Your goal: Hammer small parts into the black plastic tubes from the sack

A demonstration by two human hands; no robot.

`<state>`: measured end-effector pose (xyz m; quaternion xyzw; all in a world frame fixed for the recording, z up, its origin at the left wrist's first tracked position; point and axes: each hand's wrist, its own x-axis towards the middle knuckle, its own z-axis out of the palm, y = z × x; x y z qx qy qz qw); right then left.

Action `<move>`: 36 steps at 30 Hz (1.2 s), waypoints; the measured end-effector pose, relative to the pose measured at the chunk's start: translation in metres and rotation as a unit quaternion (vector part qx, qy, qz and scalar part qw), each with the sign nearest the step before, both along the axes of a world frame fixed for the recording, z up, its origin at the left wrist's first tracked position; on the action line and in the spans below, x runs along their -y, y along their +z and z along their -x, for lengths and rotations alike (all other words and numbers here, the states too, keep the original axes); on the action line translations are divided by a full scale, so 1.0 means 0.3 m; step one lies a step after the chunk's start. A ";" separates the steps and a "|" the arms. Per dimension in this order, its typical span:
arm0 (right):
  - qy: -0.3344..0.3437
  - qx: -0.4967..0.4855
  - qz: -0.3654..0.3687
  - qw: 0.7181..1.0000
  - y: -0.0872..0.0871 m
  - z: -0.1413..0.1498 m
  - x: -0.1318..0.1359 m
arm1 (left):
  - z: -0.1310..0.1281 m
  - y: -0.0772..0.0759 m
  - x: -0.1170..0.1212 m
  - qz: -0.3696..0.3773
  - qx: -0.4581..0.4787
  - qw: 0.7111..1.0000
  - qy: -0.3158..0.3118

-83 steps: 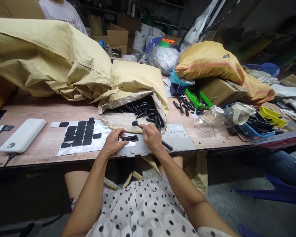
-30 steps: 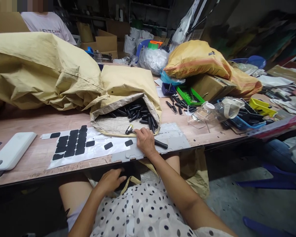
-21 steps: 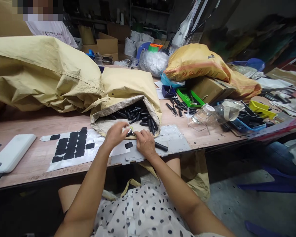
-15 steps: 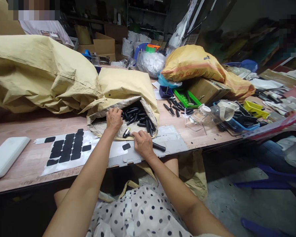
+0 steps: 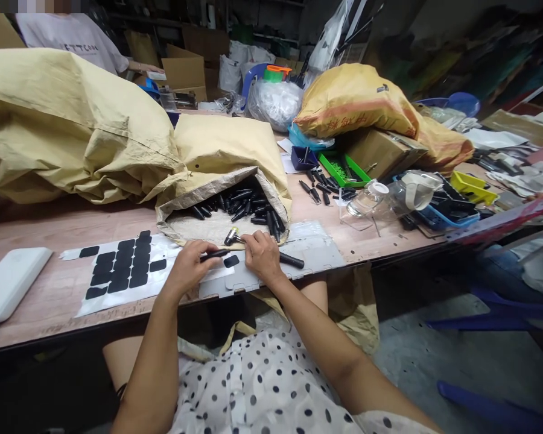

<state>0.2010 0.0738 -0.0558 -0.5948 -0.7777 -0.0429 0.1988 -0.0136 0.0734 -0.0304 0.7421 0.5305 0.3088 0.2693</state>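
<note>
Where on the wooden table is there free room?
Bare wood lies between the flat white slab and white sheet of black pads, and between the open beige sack and clear bottle. It's crowded around the green plastic tray, and where the left hand holds a slim black piece, the right hand a black-handled hammer.

Both arms (image 5: 151, 349) reach forward, left fingers (image 5: 202, 246) pinching, right fingers (image 5: 251, 241) curled.
</note>
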 end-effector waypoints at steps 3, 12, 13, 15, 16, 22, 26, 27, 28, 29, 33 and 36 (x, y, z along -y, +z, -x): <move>0.004 0.006 0.006 1.000 0.002 -0.009 -0.008 | -0.015 -0.045 0.051 -0.005 -0.016 1.000 0.003; 0.072 -0.130 -0.015 0.989 0.038 -0.074 0.044 | -0.029 -0.082 0.039 -0.015 -0.016 1.000 0.012; 0.088 -0.155 -0.015 0.984 0.041 -0.076 0.064 | -0.030 -0.083 0.040 -0.014 -0.016 1.000 0.013; 0.118 -0.189 -0.009 0.975 0.046 -0.075 0.105 | -0.033 -0.085 0.041 -0.013 -0.014 1.000 0.017; 0.128 -0.198 -0.006 0.972 0.049 -0.072 0.123 | -0.035 -0.086 0.041 -0.012 -0.012 1.000 0.018; 0.144 -0.203 0.013 0.968 0.081 -0.049 0.178 | -0.040 -0.085 0.040 -0.006 -0.006 1.000 0.019; 0.137 -0.166 0.011 0.976 0.079 -0.040 0.183 | -0.042 -0.081 0.039 -0.004 -0.011 1.000 0.019; 0.137 -0.154 0.011 0.978 0.075 -0.040 0.183 | -0.044 -0.081 0.039 -0.004 -0.011 1.000 0.021; 0.135 -0.146 0.009 0.980 0.072 -0.041 0.182 | -0.045 -0.081 0.038 -0.004 -0.011 1.000 0.023; 0.134 -0.142 0.007 0.981 0.070 -0.041 0.181 | -0.046 -0.081 0.038 -0.005 -0.011 1.000 0.023; 0.138 -0.171 0.001 0.976 0.085 -0.033 0.175 | -0.043 -0.084 0.033 -0.005 -0.005 1.000 0.016; 0.155 -0.191 -0.005 0.969 0.091 -0.011 0.173 | -0.036 -0.084 0.027 0.012 -0.006 1.000 0.013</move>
